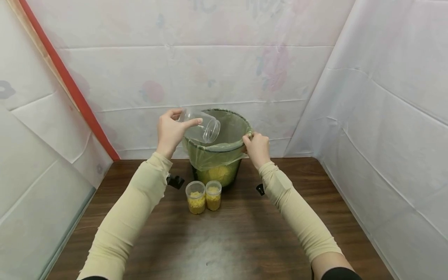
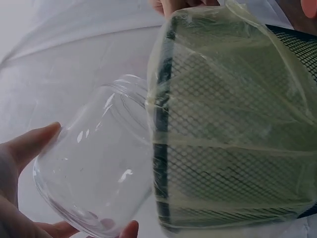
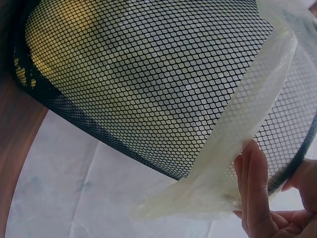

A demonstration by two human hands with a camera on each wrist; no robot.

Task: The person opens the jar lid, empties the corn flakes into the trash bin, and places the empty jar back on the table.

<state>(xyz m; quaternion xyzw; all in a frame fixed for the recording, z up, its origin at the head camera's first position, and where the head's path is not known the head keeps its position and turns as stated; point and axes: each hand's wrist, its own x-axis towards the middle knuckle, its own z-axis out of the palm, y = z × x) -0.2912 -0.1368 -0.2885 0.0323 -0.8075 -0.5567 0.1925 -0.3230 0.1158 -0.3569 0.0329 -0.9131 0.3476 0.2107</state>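
At centre frame, the left hand point(image 1: 170, 132) grips an empty clear jar point(image 1: 203, 125) tipped over the lined mesh bin point(image 1: 224, 155); the right hand point(image 1: 257, 149) pinches the bin's plastic liner point(image 3: 237, 148) at the rim.

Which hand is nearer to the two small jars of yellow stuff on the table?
Left, narrowly. The left hand holds a clear empty jar up-left of the small jars; the right hand grips the bin's rim, farther right.
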